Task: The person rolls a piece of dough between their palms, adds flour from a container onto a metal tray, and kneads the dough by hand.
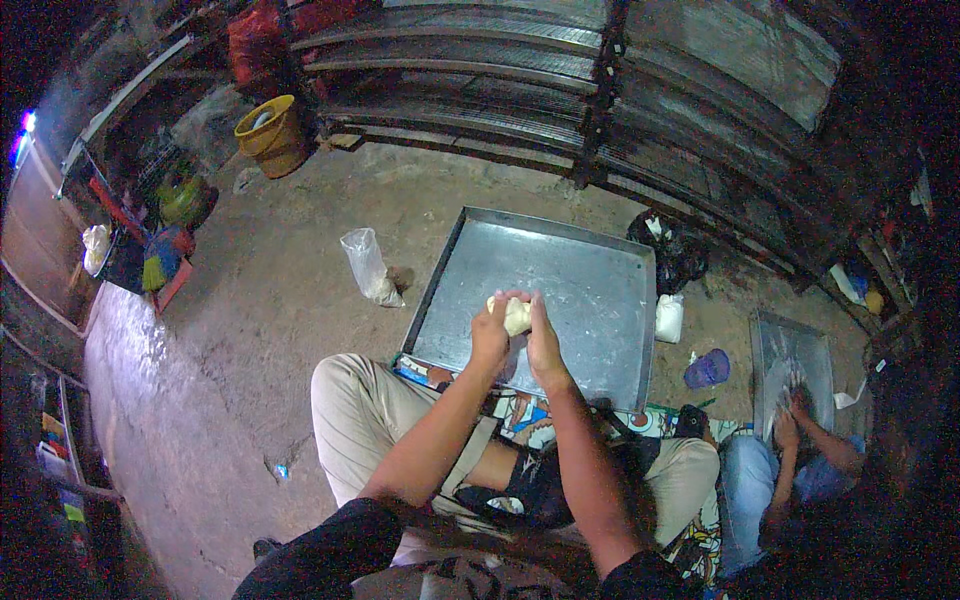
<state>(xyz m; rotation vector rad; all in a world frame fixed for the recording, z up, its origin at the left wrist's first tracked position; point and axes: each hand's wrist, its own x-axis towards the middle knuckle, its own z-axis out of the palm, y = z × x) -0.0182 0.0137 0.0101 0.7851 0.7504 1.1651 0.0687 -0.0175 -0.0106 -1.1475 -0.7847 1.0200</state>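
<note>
Head view: at the centre we see two bare hands of the wearer, the left hand (490, 338) and the right hand (544, 348), pressed around one lump of pale yellow dough (516, 318). Both grasp it, one from each side, with fingers directed away from the body. We find the dough in the near half of a metal tray's area; whether it rests on the base or is lifted just above it, we cannot tell. Its visible part is rounded, about as long as broad, and the palms cover its flanks, so we can assign it neither a sure long axis nor a pointed end.

The shallow rectangular tray (540, 248) bears white smears toward its right. Beneath its near edge we note one cloth (525, 418) with a coloured print; any lettering there is too small to read. On the floor (235, 345), left of the tray, stands one clear plastic bag (366, 258) with pale contents low down. To the right we count one black bag (684, 262), one white packet (669, 320), its face unreadable, and one purple container (707, 369). Farther right, a co-worker's two hands (787, 430) work at a second tray (812, 350). One yellow bucket (268, 148) stands at upper left.
</note>
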